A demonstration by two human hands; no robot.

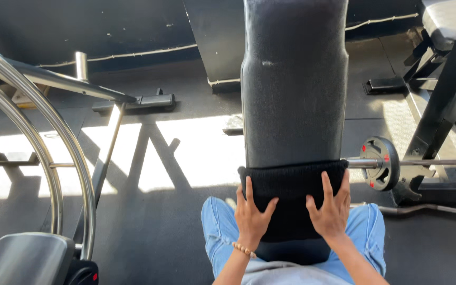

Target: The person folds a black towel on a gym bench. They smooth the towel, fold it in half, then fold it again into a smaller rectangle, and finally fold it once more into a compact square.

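Room around the black padded bench (293, 84) was mixed. Left of it the rubber floor (175, 158) lay open, so a hand could've swung out that way easy, until the chrome curved rails (62, 142) and the grey seat pad (25, 258) well off to the left. Right of the bench was tighter: a barbell with a plate (380, 163) poked in almost touching the bench edge, a curl bar (428, 209) lay on the floor just below it, and a black rack upright (444, 100) stood behind. On the bench itself, a black towel (291, 198) covered the near end.
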